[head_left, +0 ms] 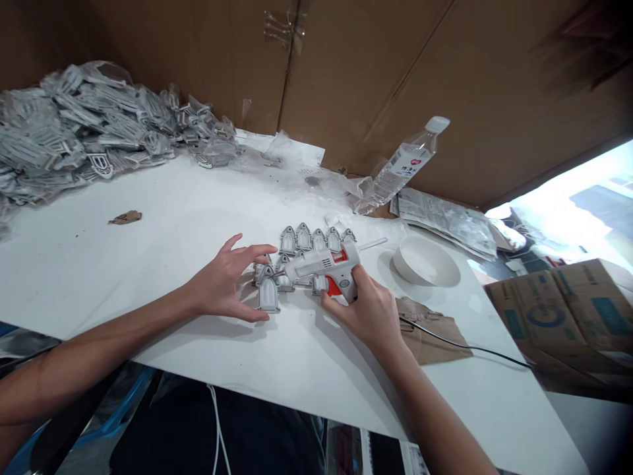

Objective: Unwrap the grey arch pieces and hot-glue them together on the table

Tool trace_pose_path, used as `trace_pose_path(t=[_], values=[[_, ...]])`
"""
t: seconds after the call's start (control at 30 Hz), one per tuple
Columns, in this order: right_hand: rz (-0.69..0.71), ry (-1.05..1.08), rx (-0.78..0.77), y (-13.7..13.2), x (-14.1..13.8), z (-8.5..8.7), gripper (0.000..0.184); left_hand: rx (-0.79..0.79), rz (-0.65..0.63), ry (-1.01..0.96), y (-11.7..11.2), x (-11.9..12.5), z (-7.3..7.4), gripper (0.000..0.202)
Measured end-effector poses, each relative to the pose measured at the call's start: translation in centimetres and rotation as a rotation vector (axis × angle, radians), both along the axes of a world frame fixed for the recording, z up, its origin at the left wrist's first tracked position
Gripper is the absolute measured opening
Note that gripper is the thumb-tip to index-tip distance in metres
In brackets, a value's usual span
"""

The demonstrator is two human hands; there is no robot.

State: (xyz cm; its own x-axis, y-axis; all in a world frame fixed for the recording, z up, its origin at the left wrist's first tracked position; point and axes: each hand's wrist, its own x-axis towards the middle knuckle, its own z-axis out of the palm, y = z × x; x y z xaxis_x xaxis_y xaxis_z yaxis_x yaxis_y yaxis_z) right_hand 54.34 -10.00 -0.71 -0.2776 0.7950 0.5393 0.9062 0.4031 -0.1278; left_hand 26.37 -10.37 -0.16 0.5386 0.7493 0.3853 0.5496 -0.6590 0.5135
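My right hand [368,310] grips a white hot glue gun [321,264] with an orange trigger, its nozzle pointing left over a cluster of small grey arch-shaped pieces [306,241] laid in rows on the white table [148,251]. My left hand [225,280] rests beside the cluster with fingers spread, thumb and fingertips touching the nearest grey piece [270,295]. A clear glue stick juts from the gun's back. The gun's black cord [459,343] runs right across the table.
A big heap of bagged grey pieces [74,138] fills the far left. A white bowl [426,260], a plastic water bottle [403,165], crumpled plastic bags [445,218] and cardboard scraps [430,330] lie right. Cardboard walls [376,72] stand behind; a box [564,316] sits at right.
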Motion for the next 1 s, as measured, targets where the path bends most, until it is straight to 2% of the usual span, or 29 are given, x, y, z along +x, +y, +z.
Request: trace_pose_path(t=[1.0], values=[[-0.041, 0.002, -0.027, -0.09, 0.21, 0.28, 0.031, 0.063, -0.023, 0.033, 0.39, -0.45, -0.14, 0.088]])
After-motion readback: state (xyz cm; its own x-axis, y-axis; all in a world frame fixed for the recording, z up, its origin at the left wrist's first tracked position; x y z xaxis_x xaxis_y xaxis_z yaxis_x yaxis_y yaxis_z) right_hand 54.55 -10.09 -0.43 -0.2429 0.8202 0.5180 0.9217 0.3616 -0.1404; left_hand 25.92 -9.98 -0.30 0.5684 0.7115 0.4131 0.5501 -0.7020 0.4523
